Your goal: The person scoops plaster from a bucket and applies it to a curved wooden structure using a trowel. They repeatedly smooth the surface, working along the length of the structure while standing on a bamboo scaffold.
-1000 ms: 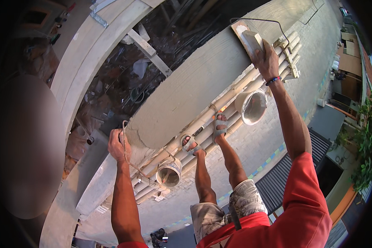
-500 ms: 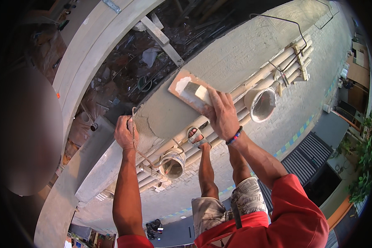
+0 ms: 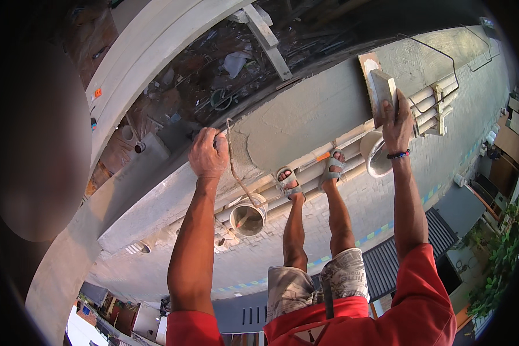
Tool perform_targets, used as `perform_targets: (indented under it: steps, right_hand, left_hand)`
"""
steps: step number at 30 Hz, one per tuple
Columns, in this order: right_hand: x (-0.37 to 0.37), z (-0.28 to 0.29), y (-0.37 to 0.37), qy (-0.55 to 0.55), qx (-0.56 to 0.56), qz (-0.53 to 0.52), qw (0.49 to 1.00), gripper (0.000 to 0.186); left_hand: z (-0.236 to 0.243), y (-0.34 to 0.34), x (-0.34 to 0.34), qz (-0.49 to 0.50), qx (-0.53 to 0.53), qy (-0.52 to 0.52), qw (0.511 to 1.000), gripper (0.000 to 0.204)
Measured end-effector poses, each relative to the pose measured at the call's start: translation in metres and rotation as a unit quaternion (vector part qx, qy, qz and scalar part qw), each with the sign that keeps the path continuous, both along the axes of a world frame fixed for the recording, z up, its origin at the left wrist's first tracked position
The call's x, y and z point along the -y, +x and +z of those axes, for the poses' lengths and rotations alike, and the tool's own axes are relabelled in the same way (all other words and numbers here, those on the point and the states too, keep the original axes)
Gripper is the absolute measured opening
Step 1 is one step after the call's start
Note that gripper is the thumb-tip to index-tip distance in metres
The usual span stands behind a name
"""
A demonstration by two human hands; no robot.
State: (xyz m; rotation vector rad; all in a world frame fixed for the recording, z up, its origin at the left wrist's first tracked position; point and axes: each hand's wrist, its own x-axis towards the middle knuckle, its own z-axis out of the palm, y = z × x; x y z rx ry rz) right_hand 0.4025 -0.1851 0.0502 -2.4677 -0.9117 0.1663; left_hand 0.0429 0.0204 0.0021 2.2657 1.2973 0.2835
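My right hand grips a rectangular plastering float and presses it flat on a band of wet grey plaster along the wall. My left hand is closed over the wall's top edge, at the left end of the fresh plaster. A thin bent wire runs down from that hand toward a bucket. I cannot tell whether the fingers also hold the wire. My sandalled feet stand on horizontal scaffold poles against the wall.
Two round buckets sit on the poles, one under my left hand and one below my right. A wooden bracket ties the poles together. A paved street lies far below. Rubble and timber lie behind the wall.
My right hand swept the float left along the plaster to the middle, then back right to the far end. The left hand kept its hold on the wall edge.
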Motion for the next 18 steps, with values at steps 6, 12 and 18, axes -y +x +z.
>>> perform_targets:
  steps: [6,12,18]
  right_hand:
    - [-0.033,0.010,-0.136,0.015,-0.128,0.093,0.987,0.043]
    - [-0.046,0.016,-0.210,0.048,-0.294,0.130,0.946,0.046]
    - [-0.028,0.054,-0.151,0.176,-0.588,-0.024,0.789,0.048]
  left_hand:
    - [0.002,-0.002,0.001,0.002,0.016,0.000,1.000,0.015]
    - [-0.002,-0.004,0.000,0.002,-0.006,0.033,0.999,0.019]
    - [-0.005,-0.009,0.001,-0.001,-0.006,-0.001,1.000,0.021]
